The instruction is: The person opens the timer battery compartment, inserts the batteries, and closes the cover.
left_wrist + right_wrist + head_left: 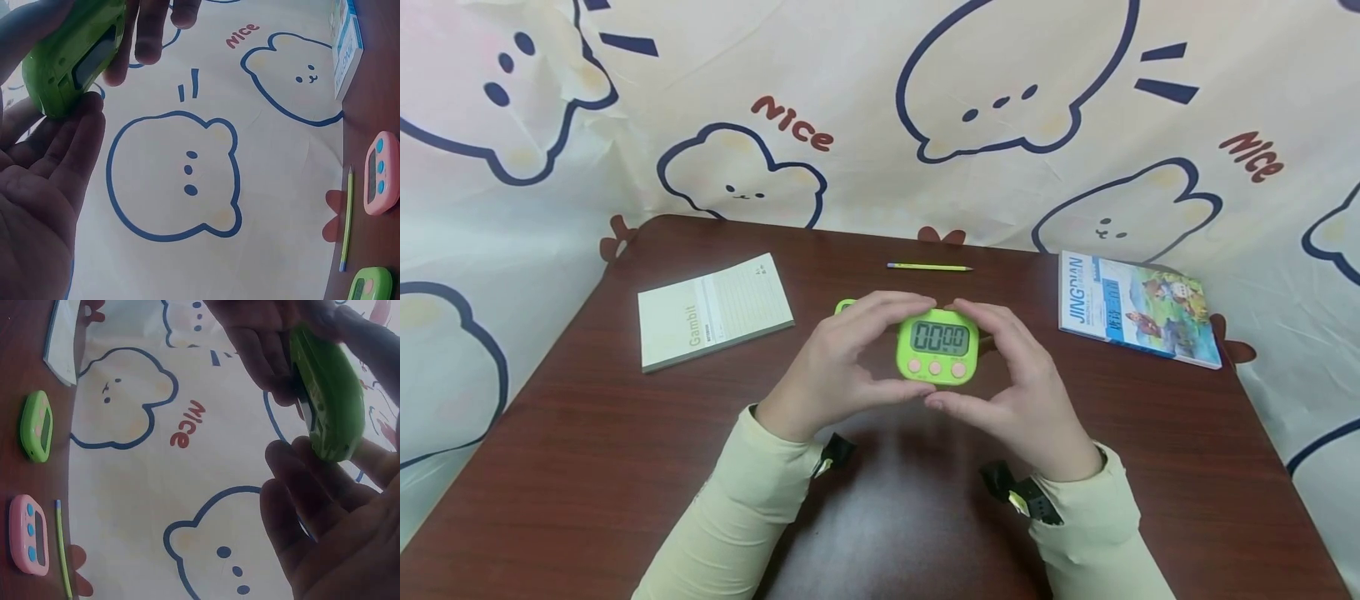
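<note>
Both hands hold a green digital timer (937, 347) up over the table, its grey screen and three pale buttons facing the head camera. My left hand (831, 362) grips its left side, fingers over the top edge and thumb at the bottom. From the other side my right hand (1026, 387) holds it the same way, its thumb tip near the left thumb. A second green timer (36, 427) rests on the table, mostly hidden behind the left hand in the head view. Near it lies a pink timer (28, 534) with blue buttons, hidden from the head camera.
A yellow-green pencil (929, 267) lies near the table's back edge. At the left is a pale notebook (715, 312) marked Gambit, and a colourful book (1138, 308) lies at the right. A cartoon-printed curtain (865, 183) hangs behind the brown table (587, 467).
</note>
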Tool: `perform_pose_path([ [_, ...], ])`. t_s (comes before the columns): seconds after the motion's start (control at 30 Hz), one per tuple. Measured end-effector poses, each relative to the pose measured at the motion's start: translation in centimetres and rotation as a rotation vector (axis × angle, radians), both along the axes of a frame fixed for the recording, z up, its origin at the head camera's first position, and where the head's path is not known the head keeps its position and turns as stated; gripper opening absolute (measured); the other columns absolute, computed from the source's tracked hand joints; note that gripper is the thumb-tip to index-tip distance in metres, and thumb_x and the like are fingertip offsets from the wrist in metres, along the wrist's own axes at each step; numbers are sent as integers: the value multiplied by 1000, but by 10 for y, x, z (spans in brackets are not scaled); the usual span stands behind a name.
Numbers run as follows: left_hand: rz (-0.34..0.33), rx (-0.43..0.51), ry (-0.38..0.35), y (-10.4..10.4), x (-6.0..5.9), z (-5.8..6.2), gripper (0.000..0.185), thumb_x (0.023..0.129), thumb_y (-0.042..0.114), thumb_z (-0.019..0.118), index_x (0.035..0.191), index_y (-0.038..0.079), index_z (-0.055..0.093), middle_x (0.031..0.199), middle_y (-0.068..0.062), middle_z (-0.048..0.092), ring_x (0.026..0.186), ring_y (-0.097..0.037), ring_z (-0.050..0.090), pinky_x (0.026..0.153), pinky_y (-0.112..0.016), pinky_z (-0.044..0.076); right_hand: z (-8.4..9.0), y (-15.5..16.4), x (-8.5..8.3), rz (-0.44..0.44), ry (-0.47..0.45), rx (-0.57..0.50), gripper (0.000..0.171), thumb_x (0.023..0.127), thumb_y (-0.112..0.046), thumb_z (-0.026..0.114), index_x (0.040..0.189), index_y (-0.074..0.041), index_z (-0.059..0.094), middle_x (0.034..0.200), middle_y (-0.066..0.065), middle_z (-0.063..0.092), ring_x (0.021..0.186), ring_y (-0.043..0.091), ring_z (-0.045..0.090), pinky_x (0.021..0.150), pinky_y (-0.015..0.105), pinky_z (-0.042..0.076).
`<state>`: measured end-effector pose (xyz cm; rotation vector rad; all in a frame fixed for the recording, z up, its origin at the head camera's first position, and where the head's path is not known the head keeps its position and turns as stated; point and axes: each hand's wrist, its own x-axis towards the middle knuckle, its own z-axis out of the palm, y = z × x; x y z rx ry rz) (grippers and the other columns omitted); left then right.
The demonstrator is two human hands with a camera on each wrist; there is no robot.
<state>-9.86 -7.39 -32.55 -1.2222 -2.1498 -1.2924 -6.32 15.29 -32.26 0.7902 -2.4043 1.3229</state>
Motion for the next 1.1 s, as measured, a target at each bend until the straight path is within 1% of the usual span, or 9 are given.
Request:
perform_pose_path([
  [0.17, 8, -3, 3, 1, -1, -1, 77, 70, 18, 94, 136, 3, 58, 136, -8, 61, 124, -18, 57, 104, -31, 49, 1, 2, -1, -11, 15, 28, 91, 68, -10, 94, 147, -11, 49, 136, 1, 58, 110, 15, 58, 84, 20, 54],
  [0.4, 27, -26, -22, 4, -3, -4, 82, 71, 20, 93, 141, 4, 55, 143, -8, 57, 130, -17, 54, 107, -30, 47, -1, 8, -4, -42, -8, 26, 83, 73, -7, 91, 146, -12, 51, 138, 0, 59, 108, 14, 59, 83, 18, 54],
  [0.47, 43, -31, -28, 5, -3, -5, 82, 72, 18, 93, 142, 3, 54, 143, -8, 57, 129, -17, 55, 105, -28, 48, -2, 10, -6, -60, -15, 19, 82, 73, -6, 90, 146, -13, 52, 138, -1, 59, 108, 13, 59, 83, 18, 54],
  [0.57, 53, -2, -49, 10, -6, -9, 79, 73, 12, 92, 141, 1, 54, 139, -9, 59, 124, -17, 59, 99, -27, 52, -3, 13, -8, -85, -29, -3, 82, 74, -4, 89, 146, -14, 51, 141, -2, 58, 108, 12, 61, 83, 18, 54],
  [0.67, 44, 56, -97, 17, -6, -12, 75, 75, 8, 89, 141, 0, 54, 137, -10, 60, 120, -16, 61, 95, -28, 55, -4, 15, -11, -106, -56, -34, 82, 76, -3, 88, 147, -17, 50, 143, -4, 57, 112, 11, 63, 87, 19, 55],
  [0.73, 47, 97, -139, 22, -6, -15, 75, 76, 6, 88, 142, 0, 53, 136, -9, 60, 120, -15, 62, 95, -28, 55, -4, 17, -11, -132, -86, -63, 79, 77, -4, 87, 147, -17, 51, 140, -3, 60, 113, 12, 64, 89, 22, 56],
  [0.83, 66, 143, -213, 29, -5, -18, 75, 77, 5, 87, 143, 2, 52, 138, -8, 58, 121, -14, 62, 96, -28, 54, -5, 21, -12, -183, -137, -96, 73, 78, -8, 86, 144, -13, 54, 133, 1, 65, 111, 13, 66, 90, 25, 56],
  [0.97, 100, 167, -304, 43, -9, -23, 72, 82, 8, 84, 145, 5, 52, 142, -5, 57, 121, -11, 62, 91, -29, 56, -8, 29, -16, -268, -172, -71, 69, 80, -15, 86, 142, -11, 56, 126, 4, 68, 109, 15, 68, 90, 27, 56],
  [1.1, 128, 183, -358, 59, -17, -29, 69, 84, 10, 82, 147, 10, 51, 145, -4, 55, 122, -10, 61, 88, -31, 58, -12, 38, -23, -353, -163, -14, 67, 82, -20, 85, 142, -13, 57, 123, 5, 69, 110, 18, 65, 94, 21, 52],
])
